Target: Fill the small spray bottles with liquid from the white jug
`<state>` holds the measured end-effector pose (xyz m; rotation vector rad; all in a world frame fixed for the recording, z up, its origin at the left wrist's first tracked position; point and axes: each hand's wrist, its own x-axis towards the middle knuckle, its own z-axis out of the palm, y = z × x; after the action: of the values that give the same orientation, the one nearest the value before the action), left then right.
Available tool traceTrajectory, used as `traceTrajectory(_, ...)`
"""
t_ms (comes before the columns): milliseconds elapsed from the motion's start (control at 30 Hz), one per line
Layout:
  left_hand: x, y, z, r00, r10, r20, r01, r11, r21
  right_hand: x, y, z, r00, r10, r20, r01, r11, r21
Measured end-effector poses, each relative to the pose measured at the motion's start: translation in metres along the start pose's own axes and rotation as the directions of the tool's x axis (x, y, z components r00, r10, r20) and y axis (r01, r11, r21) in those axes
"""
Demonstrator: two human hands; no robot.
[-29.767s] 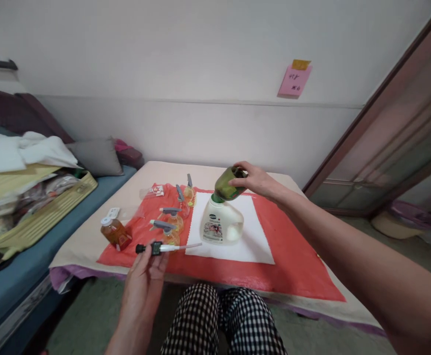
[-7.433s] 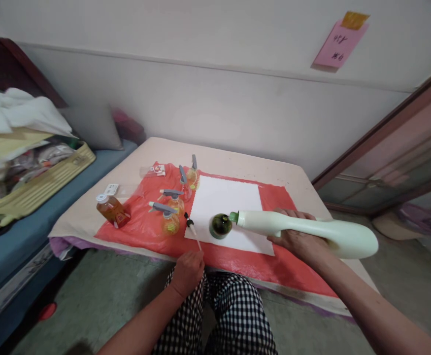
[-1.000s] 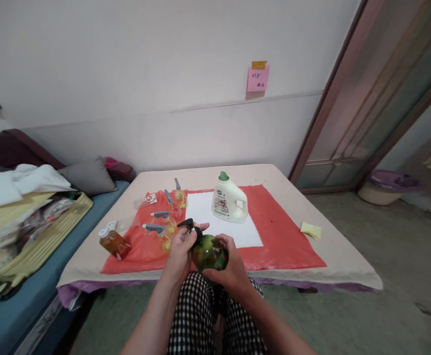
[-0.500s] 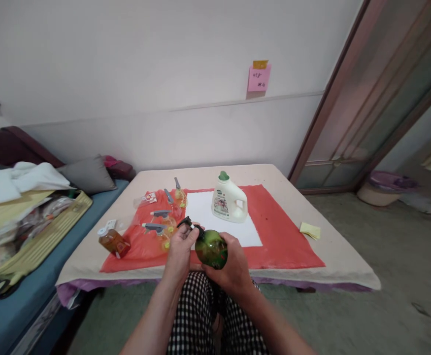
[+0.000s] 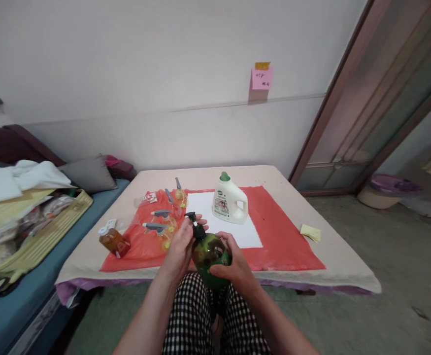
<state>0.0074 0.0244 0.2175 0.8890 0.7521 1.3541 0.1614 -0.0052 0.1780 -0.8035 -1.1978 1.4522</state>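
My right hand [image 5: 239, 268] is wrapped round the body of a dark green, see-through pump bottle [image 5: 206, 256], held close above my lap and tilted a little to the left. Its black pump head [image 5: 197, 228] is on the neck. My left hand [image 5: 180, 246] lies against the pump's collar, fingers stretched out behind it; its thumb is hidden. Beyond the bottle, a cream detergent jug [image 5: 224, 204] with a green cap stands upright on a white sheet [image 5: 250, 239].
A red cloth [image 5: 281, 241] covers much of the table [image 5: 343, 261]. Several grey-handled clear items [image 5: 165, 213] lie at left, near an amber bottle [image 5: 114, 241] lying tilted. A folded yellow cloth [image 5: 310, 231] is at right. A bed [image 5: 26, 301] adjoins the left side.
The green bottle has turned more upright and sits slightly lower. My left fingers have gone from gripping the pump to stretched out behind it. My right hand still holds the body.
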Motion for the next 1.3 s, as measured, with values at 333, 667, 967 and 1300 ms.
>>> traceTrajectory(333, 0.000, 0.002, 0.002, 0.994, 0.030, -0.108, -0.031, 1.000, -0.006, -0.002, 0.000, 0.001, 0.996, -0.077, -0.040, 0.068, 0.981, -0.182)
traceTrajectory(667, -0.001, 0.003, 0.001, 0.997, 0.047, -0.055, -0.042, 0.996, 0.080, -0.005, -0.003, 0.002, 0.998, 0.037, -0.054, -0.041, 0.997, -0.065)
traceTrajectory(967, -0.001, 0.001, -0.001, 0.998, 0.016, 0.053, -0.017, 0.999, 0.029, -0.007, -0.001, 0.004, 0.997, 0.032, 0.063, -0.041, 0.989, 0.144)
traceTrajectory(1300, 0.001, 0.003, 0.003, 0.999, -0.022, 0.035, 0.023, 0.999, -0.025, -0.007, 0.002, 0.003, 0.970, 0.172, 0.173, -0.221, 0.918, 0.329)
